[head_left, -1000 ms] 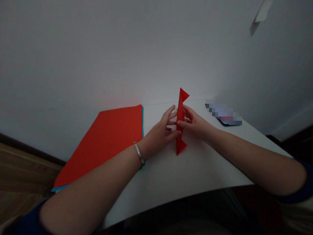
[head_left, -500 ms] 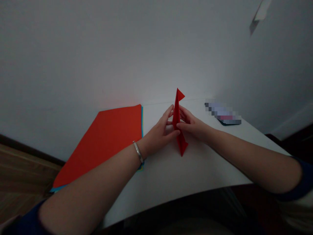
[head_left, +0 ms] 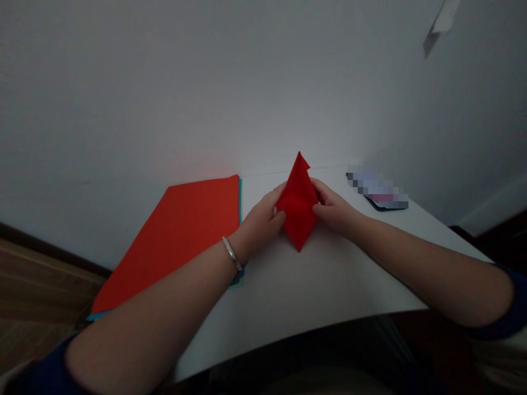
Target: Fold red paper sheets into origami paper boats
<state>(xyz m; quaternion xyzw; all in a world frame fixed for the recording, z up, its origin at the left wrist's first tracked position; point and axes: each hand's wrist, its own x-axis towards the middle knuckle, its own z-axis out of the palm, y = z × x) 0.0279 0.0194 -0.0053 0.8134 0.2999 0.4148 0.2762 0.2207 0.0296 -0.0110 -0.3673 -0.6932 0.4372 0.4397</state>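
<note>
A folded red paper shape point(head_left: 297, 206), a kite-like diamond with a small tip at the top, is held upright above the white table point(head_left: 313, 285). My left hand point(head_left: 261, 222) pinches its left edge, with a silver bracelet on that wrist. On the other side, my right hand point(head_left: 333, 211) pinches the right edge. Both hands have their fingers closed on the paper.
A stack of coloured paper sheets point(head_left: 181, 236) with a red sheet on top lies at the table's left, overhanging the edge. A dark flat object point(head_left: 381, 195), partly blurred out, lies at the back right. A white wall stands right behind the table.
The red paper was a narrow vertical strip seen edge-on; now it is turned or spread into a broad diamond facing me. Both hands moved from its middle to its side edges.
</note>
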